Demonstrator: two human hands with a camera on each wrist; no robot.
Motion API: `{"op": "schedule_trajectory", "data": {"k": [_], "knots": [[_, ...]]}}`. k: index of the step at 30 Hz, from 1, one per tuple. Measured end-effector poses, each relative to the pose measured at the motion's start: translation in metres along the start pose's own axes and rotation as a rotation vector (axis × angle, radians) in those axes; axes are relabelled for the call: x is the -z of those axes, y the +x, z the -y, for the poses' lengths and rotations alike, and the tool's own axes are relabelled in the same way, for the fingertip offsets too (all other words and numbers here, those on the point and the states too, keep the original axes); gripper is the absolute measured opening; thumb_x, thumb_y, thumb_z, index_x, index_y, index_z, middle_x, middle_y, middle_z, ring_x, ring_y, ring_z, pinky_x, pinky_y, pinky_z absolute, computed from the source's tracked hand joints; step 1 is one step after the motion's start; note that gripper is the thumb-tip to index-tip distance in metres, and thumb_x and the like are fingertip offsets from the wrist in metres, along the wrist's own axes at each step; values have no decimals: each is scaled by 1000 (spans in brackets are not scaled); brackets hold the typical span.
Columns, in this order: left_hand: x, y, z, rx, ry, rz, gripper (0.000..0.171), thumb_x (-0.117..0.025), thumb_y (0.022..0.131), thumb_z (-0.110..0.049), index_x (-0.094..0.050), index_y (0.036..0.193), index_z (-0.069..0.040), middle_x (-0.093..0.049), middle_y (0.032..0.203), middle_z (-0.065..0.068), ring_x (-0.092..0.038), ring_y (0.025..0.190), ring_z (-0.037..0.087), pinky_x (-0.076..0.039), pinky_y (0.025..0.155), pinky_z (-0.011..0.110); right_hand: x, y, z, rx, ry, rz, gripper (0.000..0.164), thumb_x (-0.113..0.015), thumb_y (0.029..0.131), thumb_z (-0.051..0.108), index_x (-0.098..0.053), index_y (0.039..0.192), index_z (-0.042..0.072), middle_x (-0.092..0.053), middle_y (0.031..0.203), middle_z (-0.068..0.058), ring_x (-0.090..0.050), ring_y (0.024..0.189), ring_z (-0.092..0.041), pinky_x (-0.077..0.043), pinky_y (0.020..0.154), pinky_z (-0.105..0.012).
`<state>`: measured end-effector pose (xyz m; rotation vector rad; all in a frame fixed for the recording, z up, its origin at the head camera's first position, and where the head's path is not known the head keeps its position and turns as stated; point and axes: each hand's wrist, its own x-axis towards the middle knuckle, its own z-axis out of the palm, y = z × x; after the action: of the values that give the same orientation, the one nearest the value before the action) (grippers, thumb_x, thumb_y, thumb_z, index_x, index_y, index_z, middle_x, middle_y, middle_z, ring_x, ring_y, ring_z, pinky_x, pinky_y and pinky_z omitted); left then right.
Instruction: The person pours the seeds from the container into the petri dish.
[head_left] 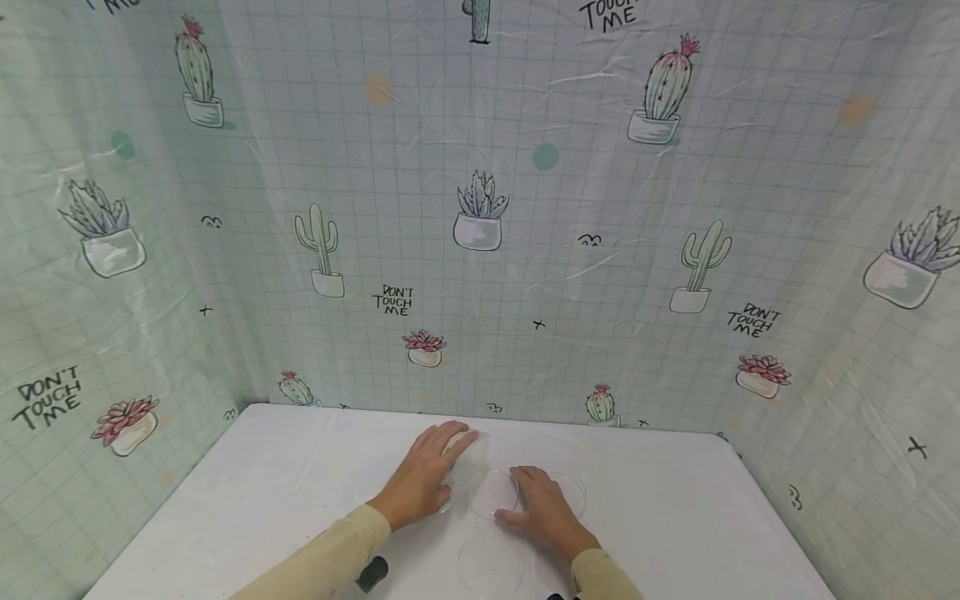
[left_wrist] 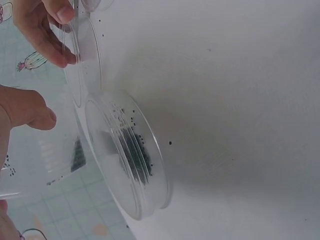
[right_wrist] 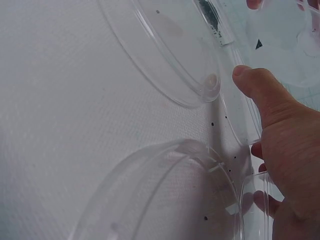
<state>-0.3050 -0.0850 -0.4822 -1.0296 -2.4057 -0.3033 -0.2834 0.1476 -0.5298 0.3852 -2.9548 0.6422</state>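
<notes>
My left hand (head_left: 426, 477) grips a clear plastic container (left_wrist: 45, 150), tilted, with small black grains inside; its full shape is hard to make out. Below it on the white table stands a clear petri dish (left_wrist: 112, 165) holding a pile of black grains (left_wrist: 135, 155), mostly hidden by the hand in the head view. Beside it, my right hand (head_left: 546, 512) holds the rim of another clear petri dish (head_left: 491, 496), thumb on the near side and fingers on the far side. In the left wrist view, the right hand's fingers (left_wrist: 57, 52) touch that dish's edge.
More clear dishes lie close by: one in front (head_left: 491, 568), one behind the right hand (head_left: 576, 493), another partly under the right forearm. A dark object (head_left: 372, 573) shows beside the left sleeve. Loose black grains (left_wrist: 170, 143) dot the table. A cactus-print curtain (head_left: 480, 275) surrounds the table.
</notes>
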Motion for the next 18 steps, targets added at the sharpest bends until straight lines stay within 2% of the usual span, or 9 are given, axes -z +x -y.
{"op": "schedule_trajectory", "data": {"k": [10, 18], "knots": [[1, 3, -2, -67, 12, -11, 91, -72, 58, -2, -35, 140, -19, -41, 137, -1, -35, 132, 20, -30, 111, 44, -1, 0, 1, -20, -17, 4, 79, -69, 69, 57, -49, 129, 10, -50, 131, -12, -45, 123, -31, -41, 99, -52], [-1, 5, -4, -96, 47, 15, 90, -72, 60, -1, -33, 140, -17, -42, 137, -3, -35, 133, 20, -32, 110, 46, 0, -1, 1, -17, -14, 0, 79, -69, 69, 57, -49, 129, 9, -50, 130, -12, -45, 123, -32, -41, 99, -51]]}}
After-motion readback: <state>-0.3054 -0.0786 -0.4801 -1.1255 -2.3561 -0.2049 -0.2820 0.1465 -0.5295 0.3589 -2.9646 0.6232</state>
